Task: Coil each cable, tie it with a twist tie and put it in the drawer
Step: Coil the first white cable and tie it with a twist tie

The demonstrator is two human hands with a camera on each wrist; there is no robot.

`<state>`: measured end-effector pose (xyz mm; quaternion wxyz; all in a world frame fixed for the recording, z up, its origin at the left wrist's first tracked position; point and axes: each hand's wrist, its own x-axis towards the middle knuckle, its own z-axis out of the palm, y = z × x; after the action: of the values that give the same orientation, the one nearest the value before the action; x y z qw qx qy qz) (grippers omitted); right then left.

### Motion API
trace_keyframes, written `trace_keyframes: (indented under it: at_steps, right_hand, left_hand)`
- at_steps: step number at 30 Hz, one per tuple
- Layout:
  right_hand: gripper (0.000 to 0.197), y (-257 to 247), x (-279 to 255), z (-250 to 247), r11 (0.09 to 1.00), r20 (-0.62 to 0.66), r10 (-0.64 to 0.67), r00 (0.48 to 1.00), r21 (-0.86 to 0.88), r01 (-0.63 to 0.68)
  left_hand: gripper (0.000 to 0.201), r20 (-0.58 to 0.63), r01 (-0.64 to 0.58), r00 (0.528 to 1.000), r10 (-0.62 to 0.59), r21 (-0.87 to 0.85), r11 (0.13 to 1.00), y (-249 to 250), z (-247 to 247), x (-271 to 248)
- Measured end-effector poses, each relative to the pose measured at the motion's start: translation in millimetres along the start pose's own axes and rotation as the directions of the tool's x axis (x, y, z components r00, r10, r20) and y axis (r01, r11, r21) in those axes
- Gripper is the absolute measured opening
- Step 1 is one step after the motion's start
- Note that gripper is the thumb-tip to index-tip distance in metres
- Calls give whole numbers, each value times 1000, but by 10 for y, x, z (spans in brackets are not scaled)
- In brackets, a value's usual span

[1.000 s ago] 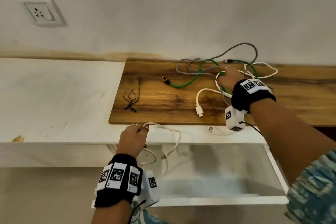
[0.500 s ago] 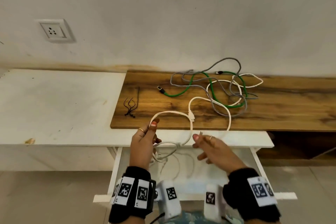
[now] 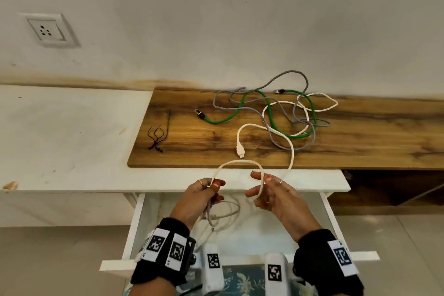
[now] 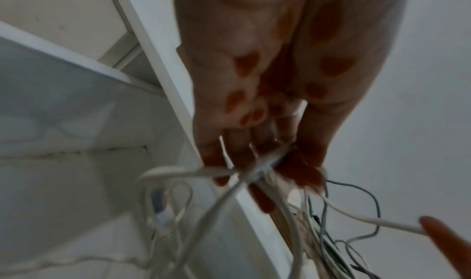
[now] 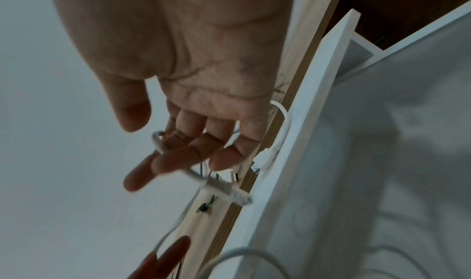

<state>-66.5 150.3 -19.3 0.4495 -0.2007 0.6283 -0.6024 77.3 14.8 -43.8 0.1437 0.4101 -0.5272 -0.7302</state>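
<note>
My left hand (image 3: 200, 197) pinches one white cable (image 3: 240, 163) above the open drawer (image 3: 134, 221); my right hand (image 3: 271, 193), fingers loosely spread, cradles its loop. Three more cables lie tangled on the wooden board (image 3: 192, 151). One coiled cable (image 3: 228, 211) sits inside the drawer.

Both hands were raised side by side — left hand (image 3: 200, 196) pinched shut, right hand (image 3: 272, 193) with fingers (image 5: 178, 158) loosely spread.

Board (image 3: 360, 142) at 2 o'clock: varnished wood, streaky grain (a soft sheen). Desk (image 3: 60, 139) at 9 o'clock: matt white, scuffed. White cable (image 3: 240, 163): braided, cloth-like.
</note>
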Motion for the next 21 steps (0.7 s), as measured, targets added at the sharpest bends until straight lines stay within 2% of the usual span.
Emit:
trace_keyframes:
  at_steps: [3,5,6,7,9,11,13,15,16,17,19,20,21]
  right_hand:
    - [25,32,55,-45,996,-41,-94,995,8,94]
    - [24,24,69,-78,989,-58,-146,988,26,147]
    - [23,9,61,-89,984,-56,-177,983,12,178]
    - [20,-4,60,-91,976,-42,-219,975,-25,218]
    - [17,-15,36,-28,924,33,-335,942,-182,335]
    - [13,41,25,118,783,204,-440,875,-389,485]
    - [9,131,17,265,648,372,-449,813,-491,582]
    - [7,126,-1,301,652,436,-404,804,-480,587]
    - [12,97,-4,271,682,418,-396,817,-463,567]
    - [22,81,3,207,714,344,-424,838,-442,543]
    - [42,46,58,57,798,93,-475,875,-372,473]
    - [41,57,94,5,842,-14,-467,884,-311,440]
    - [38,77,129,-16,874,-57,-436,898,-264,408]
  left_hand:
    - [24,-22,11,1000,-5,302,953,-23,-59,85]
    - [34,-122,21,992,39,456,890,-1,-72,87]
    - [33,-158,7,984,77,475,880,27,-66,74]
    - [33,-148,-19,984,97,461,887,75,-51,48]
    - [45,20,-67,998,64,317,946,165,23,-47]
    - [53,195,-50,981,20,152,987,225,155,-161]
    - [44,185,-83,980,77,24,996,223,246,-220]
    - [31,109,-157,982,155,16,987,225,259,-254]
    - [28,94,-191,978,187,37,981,217,229,-257]
    - [28,102,-203,975,197,52,978,212,189,-259]
    - [28,171,-175,970,170,13,984,217,107,-267]
    - [30,234,-144,961,149,-39,989,212,80,-276]
    - [33,306,-98,944,126,-105,990,221,71,-290]
